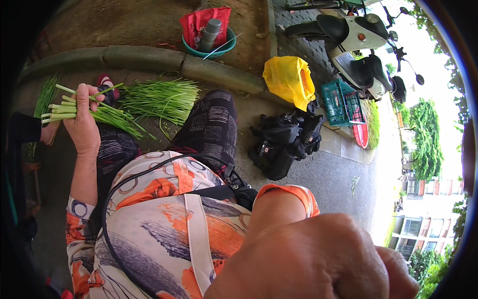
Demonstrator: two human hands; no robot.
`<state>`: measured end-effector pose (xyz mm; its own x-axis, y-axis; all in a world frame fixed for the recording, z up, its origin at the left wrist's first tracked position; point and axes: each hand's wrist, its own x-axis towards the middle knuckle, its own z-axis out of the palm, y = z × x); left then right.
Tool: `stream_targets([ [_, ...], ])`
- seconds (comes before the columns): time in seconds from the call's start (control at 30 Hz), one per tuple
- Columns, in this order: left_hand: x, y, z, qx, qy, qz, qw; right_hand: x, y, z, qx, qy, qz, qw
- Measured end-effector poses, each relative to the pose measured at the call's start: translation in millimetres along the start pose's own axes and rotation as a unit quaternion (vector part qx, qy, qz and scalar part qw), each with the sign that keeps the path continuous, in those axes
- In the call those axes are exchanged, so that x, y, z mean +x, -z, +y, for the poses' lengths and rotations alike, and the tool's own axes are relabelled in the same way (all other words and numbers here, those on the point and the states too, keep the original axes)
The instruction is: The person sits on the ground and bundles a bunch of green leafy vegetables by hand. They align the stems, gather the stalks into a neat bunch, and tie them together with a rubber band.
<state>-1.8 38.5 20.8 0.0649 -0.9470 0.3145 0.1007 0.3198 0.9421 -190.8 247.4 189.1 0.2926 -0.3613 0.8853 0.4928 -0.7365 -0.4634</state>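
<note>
My left hand point(83, 119) is raised over my left leg, closed round a bunch of green stalks point(112, 119). Their pale, thick ends point left and the thin leaves hang to the right. One stalk crosses the top of the bunch at a slant, near my thumb and fingers. Just beyond my knees a pile of long green stalks point(160, 99) lies on the pavement. My right hand point(317, 258) is very close to the camera at the lower right, back towards it, fingers curled. Whether it holds something is hidden.
Beyond a stone kerb point(142, 59) stands a teal basin point(220, 50) with a red bag and a flask. To the right are a yellow bag point(283, 78), black bags point(283, 142), a green crate point(340, 102) and a scooter point(358, 56). Another person's foot point(50, 132) is at left.
</note>
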Motion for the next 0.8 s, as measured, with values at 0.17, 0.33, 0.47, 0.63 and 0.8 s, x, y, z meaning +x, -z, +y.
stream_targets([
  [0.17,-1.9,5.3,-1.6,-0.022,0.016,0.015,1.0,3.8,-8.1,9.8,-0.007,-0.015,-0.008,1.0],
  [0.33,0.2,-0.5,-3.2,-0.061,0.021,-0.006,0.998,8.0,-11.1,15.7,-0.026,-0.021,-0.01,0.999],
  [0.47,-1.6,-3.6,0.2,-0.052,0.032,-0.011,0.998,12.5,-11.2,30.0,-0.048,-0.047,-0.018,0.998],
  [0.63,-6.0,-10.2,6.9,-0.044,0.024,-0.006,0.999,10.7,17.4,69.4,-0.198,-0.214,-0.042,0.955],
  [0.8,-3.9,-6.0,9.5,-0.077,0.022,0.005,0.997,-57.9,97.0,131.2,-0.397,-0.46,-0.094,0.789],
])
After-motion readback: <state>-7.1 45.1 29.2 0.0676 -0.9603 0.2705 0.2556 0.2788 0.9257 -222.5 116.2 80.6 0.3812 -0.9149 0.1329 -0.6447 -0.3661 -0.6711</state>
